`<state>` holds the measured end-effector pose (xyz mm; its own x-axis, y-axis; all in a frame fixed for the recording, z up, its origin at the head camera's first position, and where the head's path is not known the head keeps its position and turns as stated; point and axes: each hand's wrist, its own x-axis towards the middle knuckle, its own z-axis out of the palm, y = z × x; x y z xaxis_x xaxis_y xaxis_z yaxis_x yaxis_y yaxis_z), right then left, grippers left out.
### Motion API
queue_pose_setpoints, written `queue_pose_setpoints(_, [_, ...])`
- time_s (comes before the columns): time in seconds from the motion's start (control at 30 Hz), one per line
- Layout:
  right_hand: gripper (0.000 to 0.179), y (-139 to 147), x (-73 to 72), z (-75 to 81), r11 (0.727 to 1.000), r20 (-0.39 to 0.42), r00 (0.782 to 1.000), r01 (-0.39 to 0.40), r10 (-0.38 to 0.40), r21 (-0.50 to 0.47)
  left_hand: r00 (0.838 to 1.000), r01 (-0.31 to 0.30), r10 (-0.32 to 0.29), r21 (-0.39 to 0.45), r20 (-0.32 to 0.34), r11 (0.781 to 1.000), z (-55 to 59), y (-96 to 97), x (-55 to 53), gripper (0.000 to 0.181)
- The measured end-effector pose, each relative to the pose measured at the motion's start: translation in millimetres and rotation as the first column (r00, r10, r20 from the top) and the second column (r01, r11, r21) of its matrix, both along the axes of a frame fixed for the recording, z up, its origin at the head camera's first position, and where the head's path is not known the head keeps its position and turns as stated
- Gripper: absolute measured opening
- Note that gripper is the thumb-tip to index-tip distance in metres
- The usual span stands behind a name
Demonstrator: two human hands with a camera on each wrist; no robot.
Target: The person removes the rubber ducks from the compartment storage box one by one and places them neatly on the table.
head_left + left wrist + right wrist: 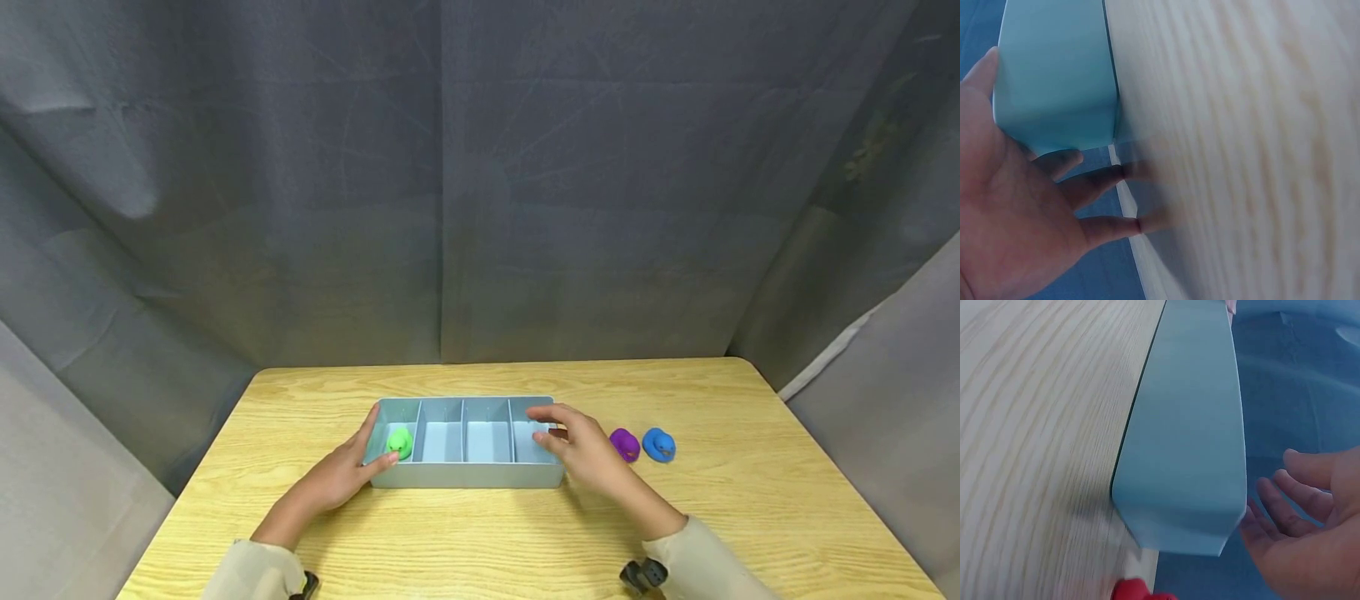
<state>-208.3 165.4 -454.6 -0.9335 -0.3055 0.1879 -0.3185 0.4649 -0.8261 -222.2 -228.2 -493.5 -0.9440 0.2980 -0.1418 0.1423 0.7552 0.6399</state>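
A light blue box point(465, 476) with a row of compartments stands on the table. Inside its leftmost compartment sits a green rubber duck point(400, 443). My left hand point(341, 477) holds the box's left end, thumb over the front rim and fingers along the end wall. In the left wrist view, two fingers point(1107, 231) stretch past the end to the tabletop. Over the rightmost compartment hovers my right hand point(588, 450), fingers loosely bent, thumb apart, nothing between them. Just right of that hand lie a purple duck point(625, 445) and a blue duck point(659, 445).
The wooden table point(465, 542) has rounded far corners. Grey curtains point(480, 208) hang behind it and at both sides. At the bottom of the right wrist view, a red shape point(1130, 589) shows near the box's end.
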Motion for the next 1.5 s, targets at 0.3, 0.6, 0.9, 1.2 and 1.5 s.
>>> queue_pose_setpoints(0.3, [0.033, -35, -3.8, -0.7, 0.998, -0.011, 0.998, -0.059, 0.059, -0.021, 1.000, 0.004, -0.004, -0.006, -0.002, 1.000, 0.5, -0.7, -0.2, 0.091])
queue_pose_setpoints(0.6, [0.034, -69, -8.0, 0.3, 0.991, -0.020, 0.991, -0.134, 0.134, -0.029, 1.000, 0.018, -0.018, 0.016, 0.004, 1.000, 0.8, -1.3, -0.8, 0.093])
queue_pose_setpoints(0.9, [0.034, -97, -11.0, 5.1, 0.980, 0.019, 0.981, -0.189, 0.191, -0.059, 0.999, 0.033, -0.035, 0.043, 0.031, 0.999, 0.4, -5.0, -3.0, 0.096])
queue_pose_setpoints(1.2, [0.036, -129, -17.2, 1.1, 0.976, 0.051, 0.974, -0.218, 0.219, -0.022, 0.998, 0.037, -0.041, 0.071, 0.056, 0.997, 1.7, -4.8, -2.6, 0.098])
queue_pose_setpoints(1.5, [0.039, -153, -24.4, -0.9, 0.974, 0.068, 0.974, -0.222, 0.218, 0.049, 0.996, 0.046, -0.053, 0.096, 0.071, 0.994, 2.5, -5.6, -2.4, 0.098])
